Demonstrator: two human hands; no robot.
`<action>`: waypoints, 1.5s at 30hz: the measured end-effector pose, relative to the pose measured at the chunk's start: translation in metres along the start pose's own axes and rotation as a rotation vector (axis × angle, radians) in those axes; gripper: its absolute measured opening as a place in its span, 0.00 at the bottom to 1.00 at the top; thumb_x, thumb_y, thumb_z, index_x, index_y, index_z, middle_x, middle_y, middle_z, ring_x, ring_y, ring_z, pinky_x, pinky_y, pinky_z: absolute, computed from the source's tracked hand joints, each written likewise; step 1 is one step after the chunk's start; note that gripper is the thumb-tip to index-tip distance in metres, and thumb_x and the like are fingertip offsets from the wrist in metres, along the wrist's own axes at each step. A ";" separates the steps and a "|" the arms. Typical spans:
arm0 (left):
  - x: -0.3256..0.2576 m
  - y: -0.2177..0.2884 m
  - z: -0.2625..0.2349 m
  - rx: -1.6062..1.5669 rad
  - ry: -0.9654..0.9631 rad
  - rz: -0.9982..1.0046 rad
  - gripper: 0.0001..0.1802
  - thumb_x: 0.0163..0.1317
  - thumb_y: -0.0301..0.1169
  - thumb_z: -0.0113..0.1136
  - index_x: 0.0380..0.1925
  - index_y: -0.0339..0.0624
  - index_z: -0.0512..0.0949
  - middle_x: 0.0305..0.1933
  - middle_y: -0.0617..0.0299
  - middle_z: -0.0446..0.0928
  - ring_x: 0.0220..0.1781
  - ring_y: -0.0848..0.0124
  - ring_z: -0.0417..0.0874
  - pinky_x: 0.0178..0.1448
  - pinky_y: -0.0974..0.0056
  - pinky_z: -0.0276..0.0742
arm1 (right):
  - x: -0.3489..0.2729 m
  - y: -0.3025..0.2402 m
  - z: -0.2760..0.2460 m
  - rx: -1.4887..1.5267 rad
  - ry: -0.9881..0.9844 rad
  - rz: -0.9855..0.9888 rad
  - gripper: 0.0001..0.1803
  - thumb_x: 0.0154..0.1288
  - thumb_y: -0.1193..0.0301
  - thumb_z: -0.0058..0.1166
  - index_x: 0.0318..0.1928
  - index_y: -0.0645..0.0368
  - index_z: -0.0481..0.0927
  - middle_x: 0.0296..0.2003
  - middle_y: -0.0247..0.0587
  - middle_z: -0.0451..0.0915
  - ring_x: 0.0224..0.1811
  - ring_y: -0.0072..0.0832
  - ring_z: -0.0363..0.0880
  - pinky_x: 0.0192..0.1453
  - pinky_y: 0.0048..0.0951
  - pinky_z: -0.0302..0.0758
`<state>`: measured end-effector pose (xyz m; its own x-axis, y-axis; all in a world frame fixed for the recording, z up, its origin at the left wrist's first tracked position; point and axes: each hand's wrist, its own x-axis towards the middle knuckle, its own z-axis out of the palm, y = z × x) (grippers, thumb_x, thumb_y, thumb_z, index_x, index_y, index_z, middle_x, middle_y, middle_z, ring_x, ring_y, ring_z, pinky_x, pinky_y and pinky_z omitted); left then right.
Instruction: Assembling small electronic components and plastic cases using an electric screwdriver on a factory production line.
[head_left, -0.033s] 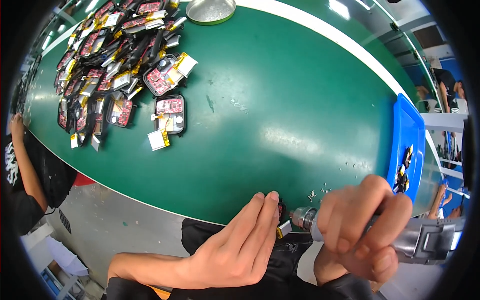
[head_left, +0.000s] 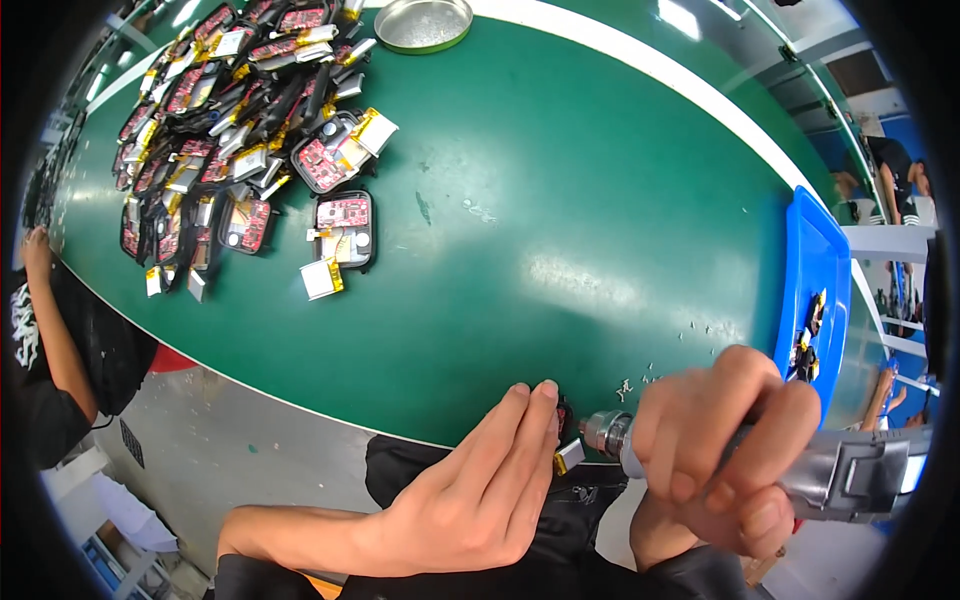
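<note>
At the near table edge, my left hand (head_left: pixel 475 490) lies with long, close-set fingers against a small black-cased circuit-board unit (head_left: pixel 564 418), mostly hidden behind them; the thumb cannot be seen. A silver battery pack (head_left: pixel 570 457) with yellow tape sticks out beside the unit. My right hand (head_left: pixel 725 450) is wrapped around a grey power screwdriver (head_left: pixel 850 475). Its metal nose (head_left: pixel 603 433) points left at the unit, close to my left fingertips. Whether its bit touches the unit cannot be made out.
Small loose screws (head_left: pixel 626 388) lie beyond the screwdriver's nose. A blue tray (head_left: pixel 800 235) with a few dark parts stands right. A heap of similar open units (head_left: pixel 230 130) fills the far left, two units (head_left: pixel 343 228) beside it. A round metal tin (head_left: pixel 425 25) sits at the back. Someone's arm (head_left: pixel 60 320) shows left.
The whole view has shifted very slightly. My right hand and the screwdriver have moved a touch; my left hand stays in place on the unit.
</note>
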<state>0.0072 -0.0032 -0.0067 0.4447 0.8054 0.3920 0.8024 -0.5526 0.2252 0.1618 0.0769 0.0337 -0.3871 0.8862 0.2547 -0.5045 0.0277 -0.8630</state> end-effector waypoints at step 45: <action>-0.035 -0.224 -0.102 0.147 0.442 -0.736 0.31 0.66 0.39 0.53 0.65 0.35 0.62 0.66 0.39 0.62 0.70 0.47 0.62 0.72 0.51 0.54 | 0.001 -0.039 0.018 0.357 0.126 0.176 0.12 0.63 0.66 0.51 0.36 0.62 0.68 0.29 0.43 0.69 0.26 0.30 0.71 0.27 0.32 0.73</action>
<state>-0.2289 0.0710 0.0202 -0.3785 0.7728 0.5094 0.8819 0.1338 0.4521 0.1669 0.0679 0.0756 -0.4054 0.9132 0.0426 -0.6833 -0.2717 -0.6776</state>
